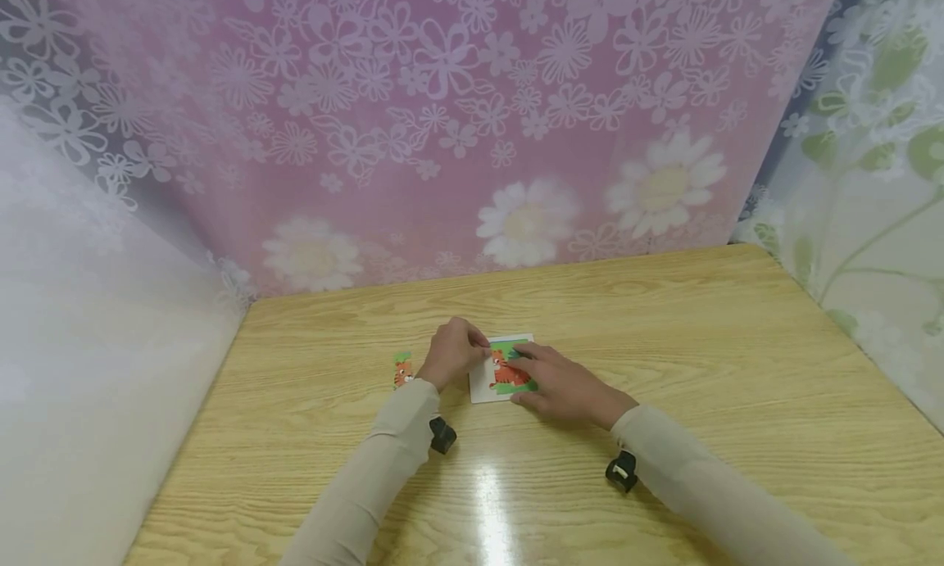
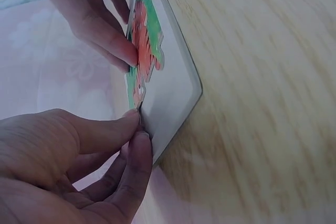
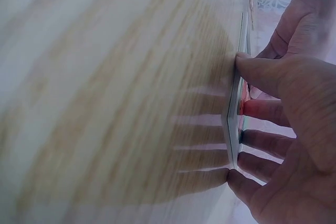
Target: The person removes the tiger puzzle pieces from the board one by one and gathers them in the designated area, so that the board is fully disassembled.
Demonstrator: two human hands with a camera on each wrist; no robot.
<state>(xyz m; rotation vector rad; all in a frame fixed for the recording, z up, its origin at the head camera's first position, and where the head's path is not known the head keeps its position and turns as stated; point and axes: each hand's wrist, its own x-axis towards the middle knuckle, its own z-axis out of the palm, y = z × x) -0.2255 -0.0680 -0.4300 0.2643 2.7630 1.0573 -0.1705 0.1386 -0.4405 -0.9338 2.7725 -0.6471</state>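
A white puzzle board lies on the table, with joined jigsaw pieces showing an orange tiger on green over much of it. A bare white strip runs along its left side. My left hand pinches a small puzzle piece between thumb and forefinger at the left edge of the picture; the fingertips mostly hide it. Across the right part of the picture my right hand rests with fingers spread, fingertips on the pieces and thumb at the board's near edge. Left of the left hand lies a loose tiger-face piece, partly covered by the wrist.
The wood-grain table extends around the board and reflects light in front. A pink flowered curtain hangs behind its far edge, with pale patterned cloth at the right. Black wrist devices sit under both cuffs.
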